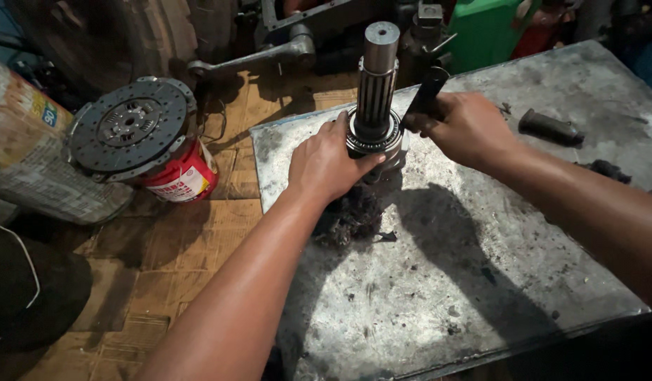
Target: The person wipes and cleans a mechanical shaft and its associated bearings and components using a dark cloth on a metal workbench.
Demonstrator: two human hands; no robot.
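Observation:
A splined steel shaft (376, 85) stands upright on a grey metal plate (481, 282). A bearing ring (372, 144) sits around its lower part. My left hand (326, 166) wraps the bearing and the shaft's base from the left. My right hand (467, 127) grips a dark flat metal tool (426, 92), whose lower end meets the right side of the bearing. A clump of dark greasy rag (350, 219) lies at the foot of the shaft, partly hidden by my left wrist.
A clutch disc (128, 127) rests on a red can (185, 176) at the left, on cardboard flooring (163, 282). A dark cylindrical piece (550, 128) lies on the plate's far right. A large wrench (255, 60), a green container (484, 28) and a tyre (107, 35) stand behind.

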